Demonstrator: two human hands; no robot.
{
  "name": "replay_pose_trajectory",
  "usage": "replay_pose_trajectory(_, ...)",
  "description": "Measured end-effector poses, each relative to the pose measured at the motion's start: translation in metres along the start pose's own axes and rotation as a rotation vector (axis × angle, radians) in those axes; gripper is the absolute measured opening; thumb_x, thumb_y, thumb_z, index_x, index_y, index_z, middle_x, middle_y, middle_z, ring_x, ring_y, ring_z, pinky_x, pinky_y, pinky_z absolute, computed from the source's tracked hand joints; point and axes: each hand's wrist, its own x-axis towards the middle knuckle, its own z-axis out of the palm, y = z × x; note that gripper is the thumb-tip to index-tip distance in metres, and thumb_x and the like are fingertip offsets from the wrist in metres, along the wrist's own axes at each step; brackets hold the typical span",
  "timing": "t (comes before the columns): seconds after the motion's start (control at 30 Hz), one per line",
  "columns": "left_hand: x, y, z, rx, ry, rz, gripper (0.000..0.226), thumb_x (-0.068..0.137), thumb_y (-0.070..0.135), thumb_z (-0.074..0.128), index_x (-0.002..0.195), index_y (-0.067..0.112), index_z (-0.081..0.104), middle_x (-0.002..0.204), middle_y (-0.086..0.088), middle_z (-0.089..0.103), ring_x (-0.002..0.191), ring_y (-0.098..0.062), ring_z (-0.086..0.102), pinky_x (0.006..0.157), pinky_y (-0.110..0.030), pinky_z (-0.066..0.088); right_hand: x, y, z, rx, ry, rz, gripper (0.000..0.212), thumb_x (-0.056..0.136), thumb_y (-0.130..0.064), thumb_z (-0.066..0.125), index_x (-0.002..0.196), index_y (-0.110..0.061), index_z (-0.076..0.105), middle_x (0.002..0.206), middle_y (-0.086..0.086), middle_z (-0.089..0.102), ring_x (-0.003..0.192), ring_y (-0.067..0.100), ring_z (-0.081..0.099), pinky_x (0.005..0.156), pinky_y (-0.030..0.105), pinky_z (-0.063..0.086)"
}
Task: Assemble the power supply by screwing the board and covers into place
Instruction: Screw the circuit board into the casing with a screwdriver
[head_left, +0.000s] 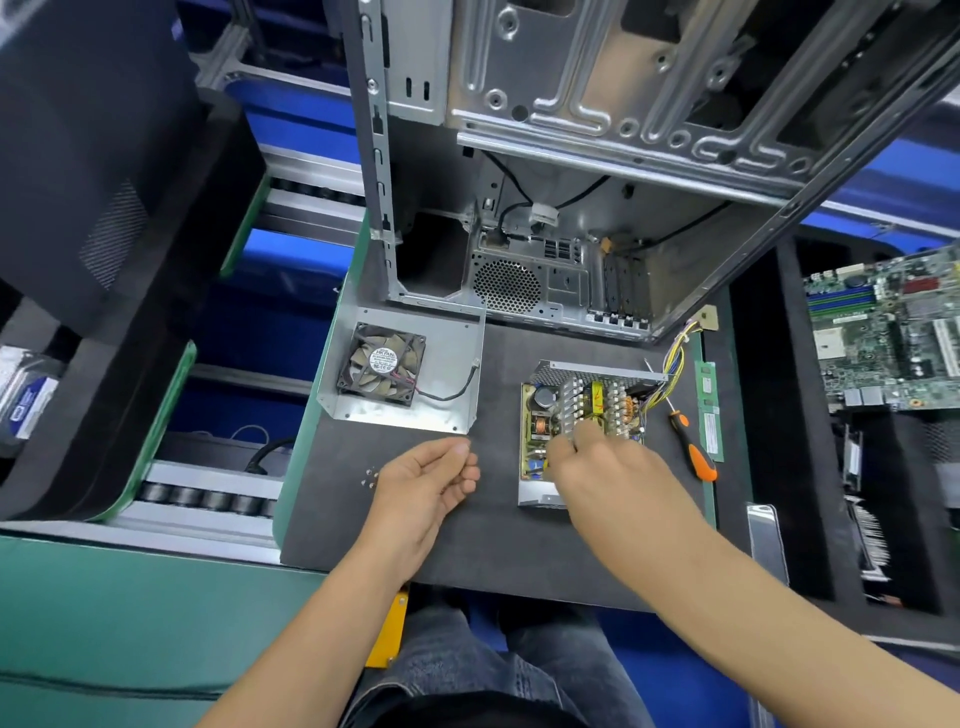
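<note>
The open power supply (582, 410) lies on the dark mat, its circuit board exposed inside the metal base, wires trailing to the upper right. My right hand (597, 462) is over the board's near edge with curled fingers pinching something small at the board; what it pinches is hidden. My left hand (431, 483) hovers palm-up left of the power supply, fingers loosely curled, with nothing visibly held. The metal cover with a black fan (382, 366) lies at the upper left. Several loose screws (370, 478) sit on the mat just left of my left hand.
An orange-handled screwdriver (693, 449) lies right of the power supply, beside a green memory stick (709, 410). An open computer case (571, 182) stands behind. A motherboard (883, 332) is at the right, a hard drive (26, 400) at far left.
</note>
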Motion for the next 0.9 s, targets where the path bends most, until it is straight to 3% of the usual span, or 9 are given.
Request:
replay_pose_trajectory(0.13, 0.000, 0.001, 0.004, -0.041, -0.015, -0.011, 0.012, 0.092, 0.004, 0.064, 0.100, 0.000, 0.071, 0.080, -0.009, 0.072, 0.069, -0.013, 0.068, 0.064, -0.020, 0.057, 0.004, -0.006, 0.004, -0.008, -0.001, 0.007, 0.044, 0.017, 0.002, 0.080, 0.051, -0.015, 0.056, 0.044, 0.002, 0.049, 0.029, 0.019, 0.049, 0.034, 0.020, 0.021)
replay_pose_trajectory(0.2, -0.001, 0.003, 0.006, -0.060, -0.029, -0.020, 0.013, 0.091, 0.001, 0.063, 0.101, -0.001, 0.071, 0.081, -0.010, 0.073, 0.070, -0.013, 0.069, 0.066, -0.020, 0.058, 0.002, -0.005, 0.009, -0.048, -0.063, -0.014, 0.041, 0.048, -0.021, 0.092, 0.073, -0.016, 0.059, 0.060, 0.000, 0.060, 0.046, 0.021, 0.062, 0.040, 0.023, 0.029)
replay_pose_trajectory(0.27, -0.003, 0.004, 0.008, -0.077, -0.049, -0.029, 0.013, 0.090, -0.002, 0.063, 0.100, -0.001, 0.071, 0.082, -0.011, 0.073, 0.070, -0.014, 0.069, 0.066, -0.021, 0.058, 0.000, 0.003, 0.013, 0.035, -0.051, 0.078, 0.028, 0.091, -0.043, 0.064, 0.099, -0.020, 0.050, 0.085, -0.002, 0.065, 0.078, 0.027, 0.069, 0.053, 0.029, 0.036)
replay_pose_trajectory(0.3, -0.004, 0.005, 0.008, -0.086, -0.059, -0.034, 0.014, 0.088, -0.002, 0.064, 0.100, -0.001, 0.071, 0.082, -0.012, 0.073, 0.069, -0.014, 0.069, 0.065, -0.021, 0.058, -0.004, 0.010, 0.011, 0.173, -0.037, 0.130, 0.026, 0.096, -0.046, 0.053, 0.102, -0.021, 0.048, 0.089, -0.003, 0.065, 0.085, 0.029, 0.067, 0.057, 0.032, 0.041)
replay_pose_trajectory(0.4, -0.006, 0.008, 0.009, -0.113, -0.102, -0.044, 0.025, 0.078, 0.004, 0.069, 0.102, -0.002, 0.070, 0.082, -0.012, 0.073, 0.069, -0.014, 0.069, 0.064, -0.021, 0.058, -0.017, 0.029, 0.011, 0.631, 0.206, 0.257, 0.016, 0.085, -0.043, 0.065, 0.086, -0.027, 0.062, 0.071, -0.008, 0.065, 0.066, 0.013, 0.061, 0.062, 0.028, 0.049)
replay_pose_trajectory(0.47, -0.007, 0.009, 0.010, -0.131, -0.127, -0.052, 0.026, 0.075, 0.006, 0.070, 0.100, -0.001, 0.070, 0.083, -0.013, 0.073, 0.069, -0.015, 0.070, 0.064, -0.022, 0.058, -0.022, 0.047, 0.016, 0.958, 0.380, 0.402, 0.012, 0.078, -0.041, 0.072, 0.076, -0.030, 0.067, 0.061, -0.011, 0.063, 0.056, 0.008, 0.054, 0.054, 0.013, 0.042)
replay_pose_trajectory(0.53, -0.008, 0.009, 0.014, -0.148, -0.142, -0.065, 0.018, 0.076, 0.007, 0.070, 0.092, 0.002, 0.074, 0.085, -0.014, 0.074, 0.072, -0.017, 0.072, 0.064, -0.023, 0.058, -0.024, 0.058, 0.027, 1.279, 0.437, 0.558, 0.018, 0.079, -0.041, 0.075, 0.074, -0.025, 0.070, 0.054, -0.009, 0.054, 0.050, 0.011, 0.041, 0.048, 0.013, 0.034)
replay_pose_trajectory(0.67, -0.010, 0.007, 0.026, -0.142, -0.182, -0.070, 0.013, 0.074, 0.004, 0.071, 0.080, 0.009, 0.081, 0.085, -0.015, 0.075, 0.073, -0.017, 0.072, 0.065, -0.023, 0.058, -0.020, 0.056, 0.057, 1.945, 0.466, 0.807, 0.045, 0.073, -0.035, 0.081, 0.060, -0.023, 0.039, 0.057, -0.002, 0.018, 0.056, 0.019, 0.013, 0.053, 0.030, 0.014)
replay_pose_trajectory(0.9, -0.008, 0.000, 0.037, -0.083, -0.191, -0.038, 0.015, 0.075, 0.007, 0.070, 0.085, 0.009, 0.082, 0.084, -0.013, 0.075, 0.073, -0.017, 0.073, 0.068, -0.023, 0.058, -0.009, 0.043, 0.089, 2.032, 0.558, 0.899, 0.041, 0.077, -0.048, 0.071, 0.062, -0.032, 0.036, 0.064, 0.003, 0.013, 0.053, 0.020, 0.011, 0.047, 0.028, 0.017)
